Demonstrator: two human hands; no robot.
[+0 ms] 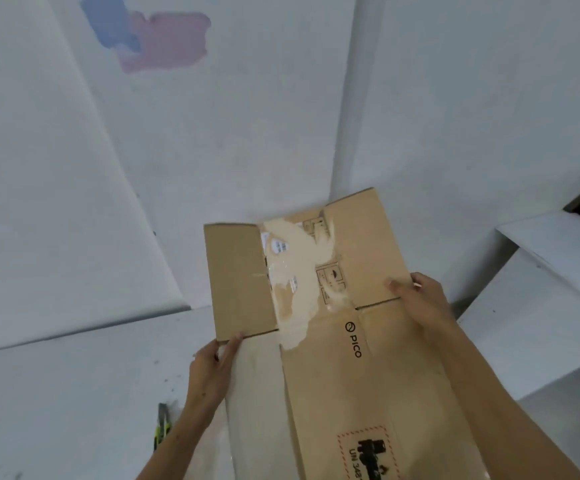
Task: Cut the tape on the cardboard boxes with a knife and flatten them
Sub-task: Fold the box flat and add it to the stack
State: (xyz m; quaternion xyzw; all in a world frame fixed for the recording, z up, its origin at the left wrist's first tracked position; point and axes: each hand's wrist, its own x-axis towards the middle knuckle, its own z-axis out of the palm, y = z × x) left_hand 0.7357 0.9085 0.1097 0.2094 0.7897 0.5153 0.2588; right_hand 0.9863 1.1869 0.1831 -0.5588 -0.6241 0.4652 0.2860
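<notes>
Reading "PICO" beside a round logo, the flattened cardboard box (333,341) also bears a red dashed label near the bottom edge with "UN" and partly cut-off digits. Torn label remnants show higher up. The left hand (212,368) pinches its left edge, thumb on top; the right hand (416,299) grips its right edge likewise. A knife (162,426) lies on the white floor (73,393), left of the box.

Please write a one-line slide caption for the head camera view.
Both hands, left and right, hold a flattened cardboard box; knife lies beside.
</notes>
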